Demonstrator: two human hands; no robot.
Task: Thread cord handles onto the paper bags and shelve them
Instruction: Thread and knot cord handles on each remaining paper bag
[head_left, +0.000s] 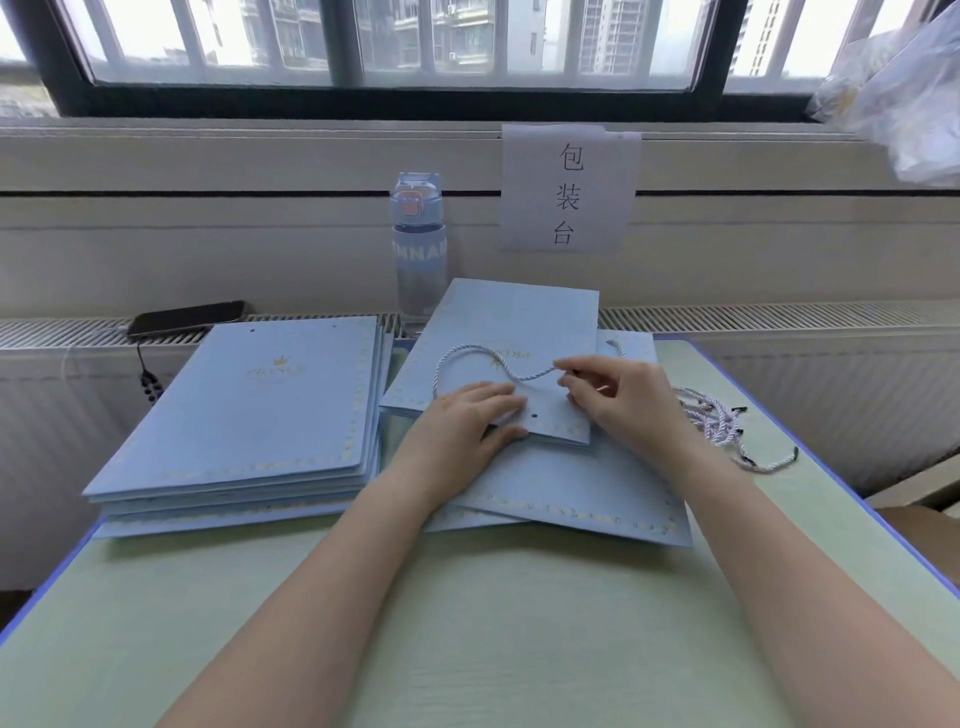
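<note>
A pale green table is carrying everything, and both forearms are reaching across it. Left of the left hand and its fingers, a thick stack of flat blue paper bags is lying squared up, crown print showing. Nearer the person than either set of fingers, a few loose bags are fanning out. On them the top bag is lying flat and slightly turned, running from under the fingers away toward the wall.

Beyond the fingers of the right hand, a paper sign is hanging on the wall. The left hand is pressing on the top bag near its near edge, fingers lying fairly straight and close together, thumb lying along that edge. The right hand is curling, thumb and forefinger pinching one end of a cord.

Beyond the left fingers a water bottle is standing upright, and far to their left a dark phone is lying on the radiator grille. Right of the right hand, a bundle of spare cords is lying on the table.

The twisted white cord is looping leftward from the pinch over the top bag and dropping to the far side of the left hand, where its end is hidden. Between the two sets of fingertips, a small punched hole is showing in the bag.
</note>
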